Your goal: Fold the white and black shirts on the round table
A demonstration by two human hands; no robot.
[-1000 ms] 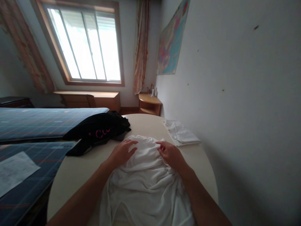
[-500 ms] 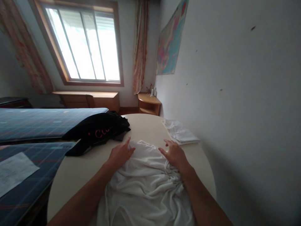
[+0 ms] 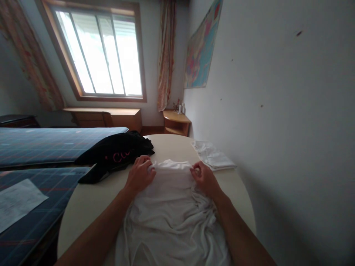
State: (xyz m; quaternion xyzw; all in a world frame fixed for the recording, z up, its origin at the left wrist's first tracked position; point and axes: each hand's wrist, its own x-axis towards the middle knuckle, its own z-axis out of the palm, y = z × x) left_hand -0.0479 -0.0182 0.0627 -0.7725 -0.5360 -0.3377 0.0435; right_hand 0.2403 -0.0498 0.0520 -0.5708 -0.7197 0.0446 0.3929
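The left hand (image 3: 141, 174) and right hand (image 3: 204, 178) each pinched a far corner of the white shirt (image 3: 170, 207) on the round table (image 3: 83, 212).

Round table (image 3: 166, 146) | white garment (image 3: 172, 210) | black cloth (image 3: 116, 151), left | folded cloth (image 3: 215, 157), right

There's the garment (image 3: 169, 218) on the bench (image 3: 85, 207), left hand (image 3: 141, 174) at its left, right hand (image 3: 204, 180) at its right; beyond, a second cloth (image 3: 215, 156) right, a bundle (image 3: 116, 149) left; leftmost, paper (image 3: 22, 203) on a mattress (image 3: 65, 184)!
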